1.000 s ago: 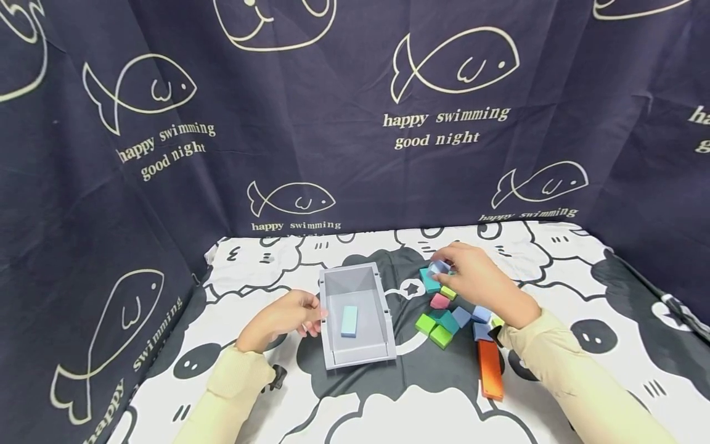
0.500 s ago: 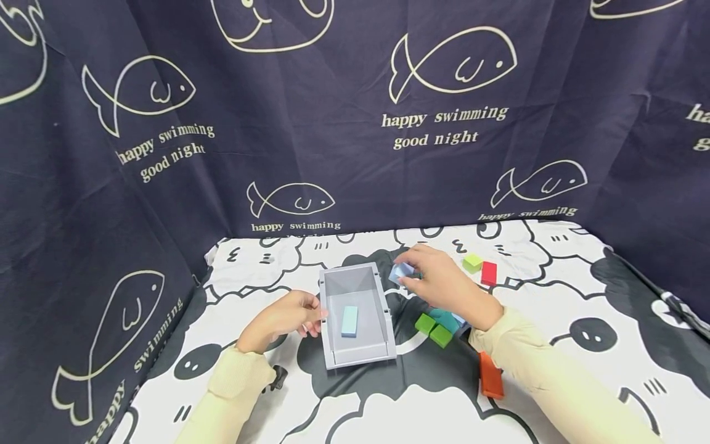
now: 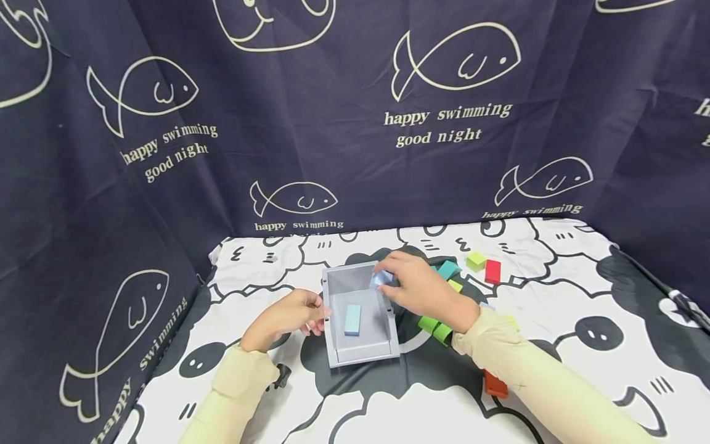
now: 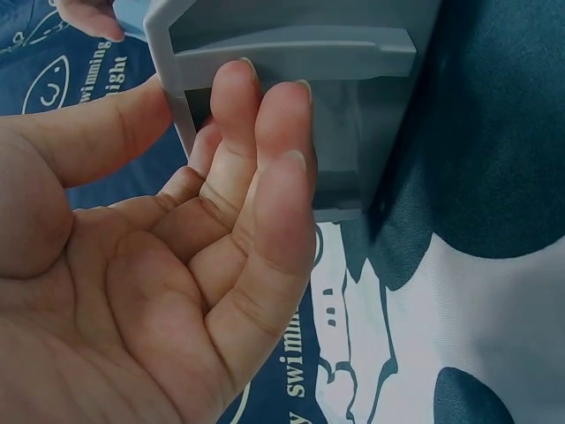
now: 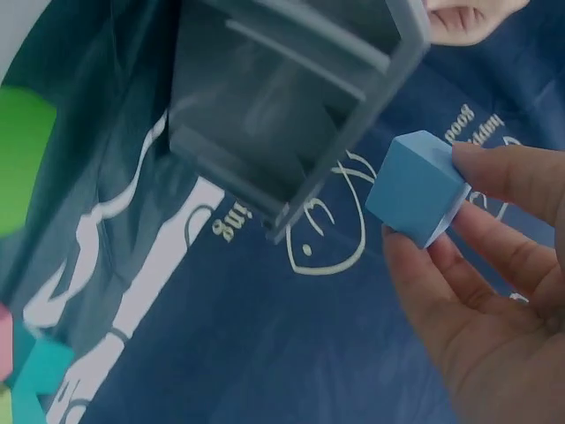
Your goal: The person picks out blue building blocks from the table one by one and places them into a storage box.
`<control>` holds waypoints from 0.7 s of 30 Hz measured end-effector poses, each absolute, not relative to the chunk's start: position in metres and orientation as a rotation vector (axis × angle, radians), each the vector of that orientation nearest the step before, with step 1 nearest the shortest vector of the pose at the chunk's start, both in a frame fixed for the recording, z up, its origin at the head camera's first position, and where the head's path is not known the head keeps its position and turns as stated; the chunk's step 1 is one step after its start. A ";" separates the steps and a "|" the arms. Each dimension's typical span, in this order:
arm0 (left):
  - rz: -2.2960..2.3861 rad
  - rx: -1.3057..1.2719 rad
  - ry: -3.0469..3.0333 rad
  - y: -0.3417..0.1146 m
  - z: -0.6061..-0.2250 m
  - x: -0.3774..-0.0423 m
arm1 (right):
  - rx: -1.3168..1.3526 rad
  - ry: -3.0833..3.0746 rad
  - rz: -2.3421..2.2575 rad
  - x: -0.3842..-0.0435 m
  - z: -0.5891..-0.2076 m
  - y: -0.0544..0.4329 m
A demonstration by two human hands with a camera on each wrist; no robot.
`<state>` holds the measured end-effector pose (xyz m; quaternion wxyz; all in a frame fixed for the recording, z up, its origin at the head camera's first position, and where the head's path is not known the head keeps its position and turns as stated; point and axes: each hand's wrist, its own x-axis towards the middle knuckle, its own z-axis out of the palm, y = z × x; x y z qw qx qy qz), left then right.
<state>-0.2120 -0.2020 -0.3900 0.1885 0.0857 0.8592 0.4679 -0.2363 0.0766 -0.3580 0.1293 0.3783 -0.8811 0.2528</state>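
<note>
A grey plastic box (image 3: 363,354) stands on the patterned cloth in the middle of the head view. On its floor lies a pale teal rectangular block (image 3: 352,319). My left hand (image 3: 288,314) pinches the box's left rim, thumb on the edge and fingers (image 4: 282,208) curled against the outer wall. A light blue block (image 5: 413,190) is held between the thumb and fingers of my right hand (image 3: 416,283). In the head view that blue block overlaps the box's far right corner, and the right wrist view shows it raised, near the box's rim.
Right of the box are green blocks (image 3: 435,329), partly covered by the right sleeve (image 3: 532,370). Farther back lie a teal block (image 3: 448,269), a yellow-green block (image 3: 476,261) and a red block (image 3: 492,271). An orange block (image 3: 495,383) sits under the forearm. A dark curtain (image 3: 333,123) closes the back.
My right hand has carried the light blue block leftward from the block pile to the box's far right corner. The left hand and box stay put.
</note>
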 end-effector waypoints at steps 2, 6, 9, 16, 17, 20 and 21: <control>1.318 0.232 2.415 -0.202 -0.390 -0.212 | 1.121 -2.573 0.746 -0.236 -0.360 0.071; 1.323 0.229 2.408 -0.202 -0.390 -0.212 | 1.162 -2.592 0.739 -0.238 -0.367 0.060; 1.326 0.242 2.404 -0.202 -0.391 -0.212 | 1.175 -2.598 0.711 -0.239 -0.372 0.054; 1.327 0.250 2.398 -0.202 -0.390 -0.212 | 1.216 -2.627 0.663 -0.242 -0.382 0.044; 1.325 0.258 2.397 -0.203 -0.390 -0.212 | 1.239 -2.623 0.655 -0.243 -0.383 0.043; 1.326 0.270 2.397 -0.203 -0.391 -0.212 | 1.337 -2.606 0.627 -0.244 -0.387 0.040; 1.327 0.273 2.397 -0.203 -0.391 -0.212 | 1.376 -2.598 0.617 -0.244 -0.388 0.039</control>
